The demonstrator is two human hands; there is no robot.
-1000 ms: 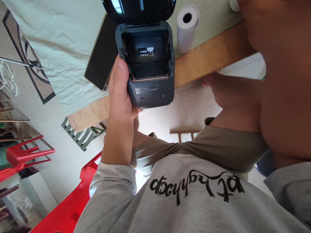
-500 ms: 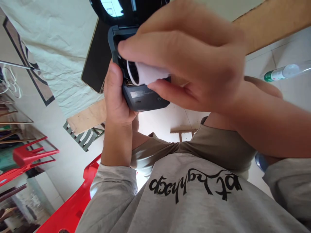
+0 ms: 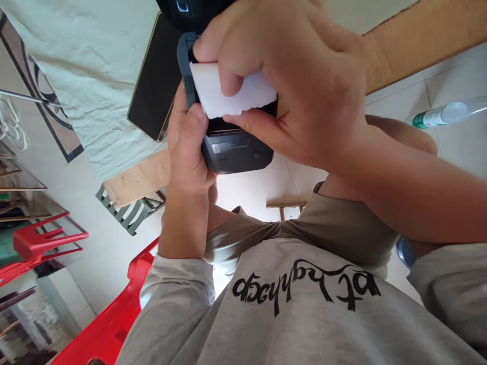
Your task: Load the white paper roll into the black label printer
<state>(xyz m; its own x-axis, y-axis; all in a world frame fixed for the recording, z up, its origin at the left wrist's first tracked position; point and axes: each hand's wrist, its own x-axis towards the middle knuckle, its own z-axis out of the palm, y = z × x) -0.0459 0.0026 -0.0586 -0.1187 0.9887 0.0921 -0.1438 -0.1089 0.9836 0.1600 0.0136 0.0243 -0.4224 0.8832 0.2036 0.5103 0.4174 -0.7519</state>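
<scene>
My left hand (image 3: 189, 147) is wrapped around the left side of a dark grey portable printer (image 3: 238, 157), its thumb at the lower left corner of the paper. The printer's glossy black lid (image 3: 190, 12) stands open at the far side. My right hand (image 3: 304, 91) is closed on a white paper roll (image 3: 211, 94) in the printer's opening. Fingers bend over the paper from above and the thumb sits at its near edge. A ragged loose end of paper faces me; my right hand hides the roll's right part.
A black smartphone (image 3: 154, 76) lies on the pale cloth (image 3: 95, 66) left of the printer. Wooden table edges (image 3: 137, 180) run at both sides. A plastic bottle (image 3: 441, 115) is on the right. Red plastic chairs (image 3: 110, 319) and a green slatted stool (image 3: 131, 215) stand at the left.
The paper roll has gone from tilted, with its hollow core showing, to lying down in the printer's opening. My left thumb has moved toward the paper, and the printer has shifted slightly right.
</scene>
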